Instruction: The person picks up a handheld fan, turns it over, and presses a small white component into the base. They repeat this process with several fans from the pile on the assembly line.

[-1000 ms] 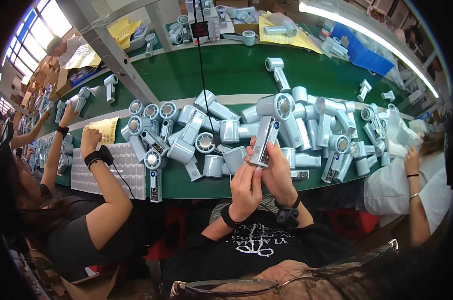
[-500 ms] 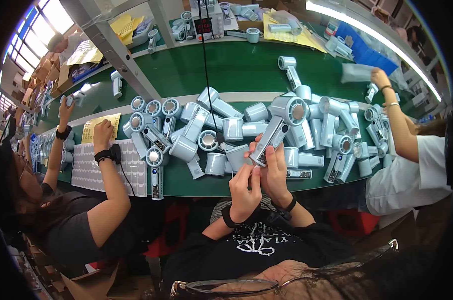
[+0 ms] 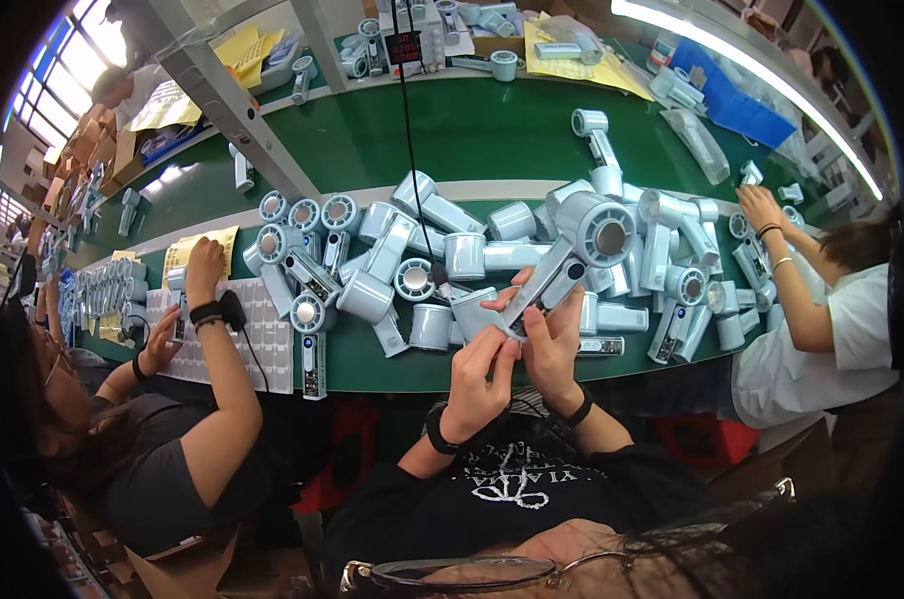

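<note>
A pale blue handheld fan (image 3: 555, 272) is tilted in front of me, its round head up and to the right. Wrapped round its handle from the right is my right hand (image 3: 554, 349), thumb on the front near the lower end. The fingers of my left hand (image 3: 480, 381) are pinched together at the bottom tip of the handle; any small part between them is hidden. Just beyond my hands, similar fans lie piled on the green table (image 3: 372, 377), among them a fan lying on its side (image 3: 432, 327) and one pointing toward me (image 3: 313, 364).
A black cable (image 3: 409, 130) hangs down into the pile. At left, a co-worker in a dark shirt handles a fan above a pale compartment tray (image 3: 234, 344). Another person's hands (image 3: 763, 212) are at the right end. A metal post (image 3: 237, 110) and blue bin (image 3: 736, 100) stand farther back.
The fan in my hands has come nearer and shifted slightly right. The co-worker at left has brought a fan down over the tray. At right, the other person has let go of a clear bag.
</note>
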Motion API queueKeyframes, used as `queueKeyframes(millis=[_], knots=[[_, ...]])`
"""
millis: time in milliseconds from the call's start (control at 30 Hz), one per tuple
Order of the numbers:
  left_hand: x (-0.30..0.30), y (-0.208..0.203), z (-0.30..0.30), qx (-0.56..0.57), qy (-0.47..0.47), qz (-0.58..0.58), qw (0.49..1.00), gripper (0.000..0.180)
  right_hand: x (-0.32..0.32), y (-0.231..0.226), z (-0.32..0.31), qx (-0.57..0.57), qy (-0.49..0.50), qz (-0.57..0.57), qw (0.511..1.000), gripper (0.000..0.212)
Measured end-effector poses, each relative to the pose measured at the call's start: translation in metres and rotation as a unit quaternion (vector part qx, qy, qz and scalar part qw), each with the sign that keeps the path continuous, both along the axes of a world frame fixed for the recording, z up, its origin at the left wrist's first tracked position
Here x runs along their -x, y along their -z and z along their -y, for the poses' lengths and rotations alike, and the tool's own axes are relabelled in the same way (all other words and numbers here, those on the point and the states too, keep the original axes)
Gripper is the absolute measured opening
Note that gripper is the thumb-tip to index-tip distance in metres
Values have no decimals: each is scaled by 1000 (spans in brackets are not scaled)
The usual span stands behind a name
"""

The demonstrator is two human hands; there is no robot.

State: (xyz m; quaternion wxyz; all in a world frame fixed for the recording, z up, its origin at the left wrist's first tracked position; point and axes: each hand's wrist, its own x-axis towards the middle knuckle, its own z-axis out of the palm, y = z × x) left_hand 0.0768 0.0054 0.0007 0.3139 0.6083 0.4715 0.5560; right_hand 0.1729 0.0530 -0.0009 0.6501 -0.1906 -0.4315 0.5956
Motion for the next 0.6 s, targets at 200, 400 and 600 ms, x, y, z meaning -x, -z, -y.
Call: queueKeyframes(millis=[200, 400, 600], knots=[[-1, 10, 2, 15, 27, 38, 999, 16, -8, 6, -1, -8, -28, 4, 1000, 62], [6, 8, 1, 31, 80, 123, 989, 14, -29, -17, -2, -63, -46, 106, 991, 67], [14, 4, 3, 4, 81, 200, 976, 21, -62, -14, -5, -153, -77, 300, 939, 74]])
